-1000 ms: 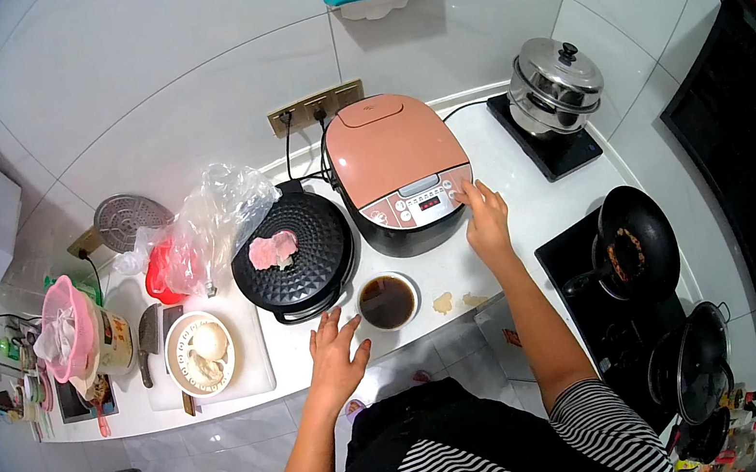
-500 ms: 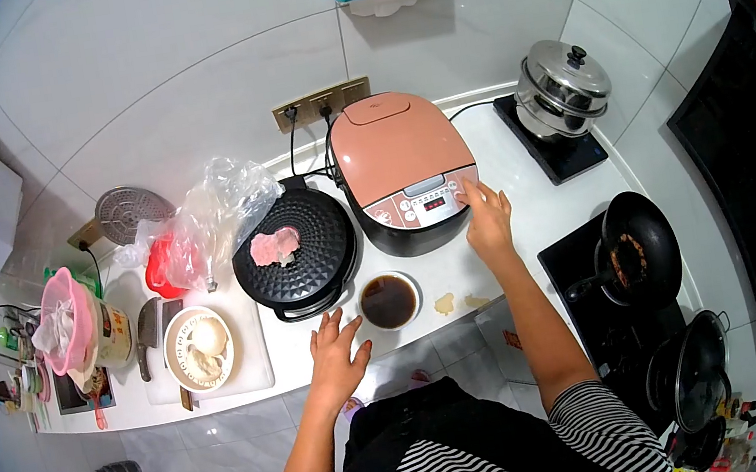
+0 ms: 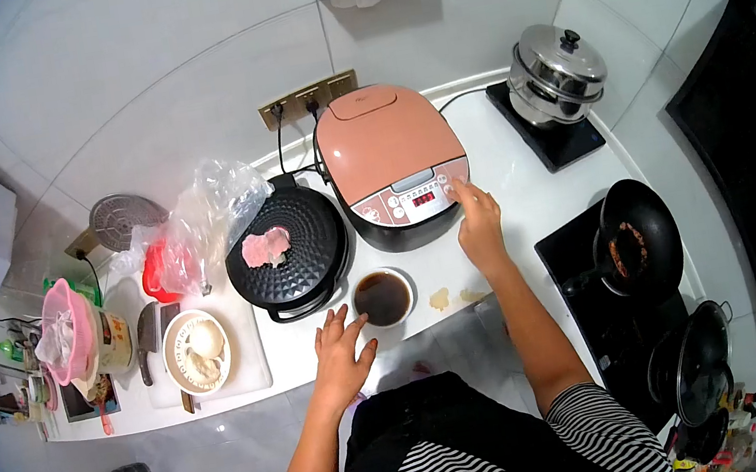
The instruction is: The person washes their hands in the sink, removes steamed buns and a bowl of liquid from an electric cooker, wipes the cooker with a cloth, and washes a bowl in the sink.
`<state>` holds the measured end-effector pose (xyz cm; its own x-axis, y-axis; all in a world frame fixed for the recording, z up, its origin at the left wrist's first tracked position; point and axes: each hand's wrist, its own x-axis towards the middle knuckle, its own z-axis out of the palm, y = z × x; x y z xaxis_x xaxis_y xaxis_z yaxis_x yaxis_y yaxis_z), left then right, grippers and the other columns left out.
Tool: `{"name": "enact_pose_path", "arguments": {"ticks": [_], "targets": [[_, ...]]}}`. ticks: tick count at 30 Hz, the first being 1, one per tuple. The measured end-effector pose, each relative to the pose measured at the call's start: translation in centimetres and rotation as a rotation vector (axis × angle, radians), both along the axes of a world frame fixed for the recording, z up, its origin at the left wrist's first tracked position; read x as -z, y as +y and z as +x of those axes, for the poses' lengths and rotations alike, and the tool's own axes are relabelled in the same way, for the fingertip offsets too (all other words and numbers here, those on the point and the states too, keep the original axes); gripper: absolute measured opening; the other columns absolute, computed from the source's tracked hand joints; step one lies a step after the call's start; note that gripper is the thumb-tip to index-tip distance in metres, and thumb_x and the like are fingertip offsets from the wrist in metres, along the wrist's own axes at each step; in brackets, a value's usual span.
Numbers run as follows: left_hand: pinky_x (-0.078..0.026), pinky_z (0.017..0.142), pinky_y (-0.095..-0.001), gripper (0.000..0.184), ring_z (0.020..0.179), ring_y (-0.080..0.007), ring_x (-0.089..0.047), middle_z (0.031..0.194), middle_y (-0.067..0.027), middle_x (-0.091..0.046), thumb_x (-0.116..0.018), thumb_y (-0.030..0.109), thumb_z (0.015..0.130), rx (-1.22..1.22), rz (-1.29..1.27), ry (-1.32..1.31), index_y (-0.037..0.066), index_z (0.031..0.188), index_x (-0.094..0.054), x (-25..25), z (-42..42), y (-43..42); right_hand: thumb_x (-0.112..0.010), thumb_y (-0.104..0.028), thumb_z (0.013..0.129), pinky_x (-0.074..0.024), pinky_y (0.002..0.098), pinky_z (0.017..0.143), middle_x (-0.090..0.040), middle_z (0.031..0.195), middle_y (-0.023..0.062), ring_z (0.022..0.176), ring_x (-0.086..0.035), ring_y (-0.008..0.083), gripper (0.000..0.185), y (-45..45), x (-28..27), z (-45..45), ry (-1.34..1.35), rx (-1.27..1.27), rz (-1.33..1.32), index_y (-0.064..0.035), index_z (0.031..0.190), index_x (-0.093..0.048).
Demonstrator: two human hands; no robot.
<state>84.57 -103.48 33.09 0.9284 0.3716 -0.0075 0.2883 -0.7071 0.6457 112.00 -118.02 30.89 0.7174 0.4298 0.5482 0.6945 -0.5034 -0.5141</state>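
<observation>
A rice cooker [image 3: 388, 142] with a pinkish-copper lid stands on the counter, red digits lit on its panel. My right hand [image 3: 482, 225] is at the right end of that panel, a fingertip at the buttons, holding nothing. My left hand [image 3: 342, 363] is empty with fingers apart, at the counter's front edge. Close beside its fingertips sits a white bowl [image 3: 411, 305] of dark brown liquid. Behind the bowl is a closed black electric griddle [image 3: 310, 236] with a pink cloth [image 3: 265, 248] on its lid.
At left, a bowl of dough [image 3: 206, 338] sits on a white board [image 3: 247, 373] by a cleaver [image 3: 147, 334]. Clear plastic bags [image 3: 213, 212] lie behind. To the right are a steel steamer pot [image 3: 557, 72] and a wok [image 3: 658, 243] on a black stove. Two pale smears mark the counter.
My right hand's fingers have drawn closer together, with a fingertip now at the panel's right-hand buttons. My left hand stays near the bowl. The whole view has shifted slightly.
</observation>
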Motion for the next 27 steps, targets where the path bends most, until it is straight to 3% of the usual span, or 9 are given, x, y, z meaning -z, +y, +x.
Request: {"name": "enact_pose_path", "arguments": {"ticks": [3,6,10,13,15,18,21,22,27], "targets": [[-0.023,0.107,-0.0541,0.042,0.131,-0.0370,-0.034,0.132,-0.0202,-0.047,-0.066,0.018,0.079,-0.013,0.008,-0.022,0.010,0.120,-0.058,-0.5,-0.2,-0.7,-0.040,0.011,0.074,-0.0394,0.0411,0.092,-0.062,0.107,0.0150,0.107,-0.053,0.0336,0.045,-1.3,0.5,-2.1,0.053,-0.021,0.197,-0.0010,0.115,-0.055],[-0.029,0.105,-0.0515,0.033,0.095,-0.0276,-0.059,0.092,-0.0103,-0.063,-0.070,0.008,0.073,0.035,-0.083,-0.050,0.010,0.105,-0.063,-0.4,0.2,-1.3,-0.038,0.013,0.069,-0.0451,0.0391,0.085,-0.060,0.097,0.0175,0.095,-0.057,0.0336,0.037,-4.3,2.9,-6.2,0.208,0.077,0.322,0.0010,0.099,-0.059],[-0.036,0.102,-0.0480,0.017,0.058,-0.0204,-0.055,0.062,-0.0050,-0.054,-0.066,-0.001,0.071,0.074,-0.143,-0.038,0.006,0.087,-0.063,0.4,0.6,-3.3,-0.043,0.011,0.073,-0.0467,0.0336,0.079,-0.060,0.094,0.0155,0.091,-0.059,0.0278,0.027,-10.5,11.7,-13.5,0.517,0.178,0.348,0.0002,0.092,-0.058],[-0.036,0.103,-0.0475,0.016,0.054,-0.0194,-0.052,0.058,-0.0038,-0.050,-0.062,-0.004,0.072,0.149,-0.243,0.016,0.006,0.085,-0.063,2.8,0.4,-4.3,-0.047,0.004,0.080,-0.0474,0.0292,0.073,-0.062,0.095,0.0111,0.083,-0.060,0.0205,0.020,-16.2,20.1,-18.0,0.858,0.336,0.474,-0.0024,0.096,-0.058],[-0.038,0.101,-0.0444,0.023,0.069,-0.0253,-0.059,0.073,-0.0088,-0.059,-0.058,-0.005,0.073,0.260,-0.245,0.165,0.005,0.094,-0.062,3.0,0.3,-5.4,-0.051,-0.004,0.084,-0.0481,0.0304,0.074,-0.063,0.095,0.0088,0.083,-0.061,0.0190,0.014,-20.0,20.4,-21.3,1.273,0.659,0.895,-0.0052,0.096,-0.058],[-0.042,0.096,-0.0385,0.044,0.114,-0.0373,-0.051,0.121,-0.0203,-0.054,-0.058,-0.003,0.075,0.565,-0.216,0.039,0.004,0.118,-0.055,3.8,-0.2,-7.7,-0.051,-0.011,0.088,-0.0485,0.0340,0.075,-0.062,0.097,0.0089,0.087,-0.061,0.0226,0.013,-25.7,22.4,-24.5,1.259,0.917,1.234,-0.0089,0.100,-0.056],[-0.040,0.096,-0.0362,0.040,0.112,-0.0351,-0.053,0.119,-0.0203,-0.056,-0.060,-0.002,0.077,0.677,-0.305,0.056,0.002,0.116,-0.056,5.3,-1.8,-9.4,-0.049,-0.008,0.088,-0.0485,0.0404,0.080,-0.061,0.101,0.0096,0.094,-0.060,0.0267,0.018,-30.5,24.6,-25.2,1.149,0.785,1.582,-0.0104,0.105,-0.054],[-0.041,0.096,-0.0361,0.039,0.112,-0.0351,-0.053,0.118,-0.0199,-0.057,-0.061,0.000,0.078,0.693,-0.325,0.075,0.002,0.117,-0.056,6.4,-2.4,-9.7,-0.040,0.000,0.087,-0.0495,0.0330,0.071,-0.058,0.082,0.0057,0.080,-0.061,0.0215,0.014,-31.0,24.0,-25.2,1.063,0.692,1.730,-0.0082,0.089,-0.051],[-0.045,0.089,-0.0392,0.034,0.101,-0.0387,-0.057,0.111,-0.0210,-0.060,-0.062,0.008,0.079,0.745,-0.371,0.244,0.001,0.111,-0.059,8.1,-6.1,-11.3,-0.046,0.004,0.083,-0.0494,0.0417,0.086,-0.055,0.093,0.0058,0.091,-0.059,0.0257,0.022,-32.5,26.2,-22.4,0.742,0.734,2.073,-0.0110,0.098,-0.049]]}}
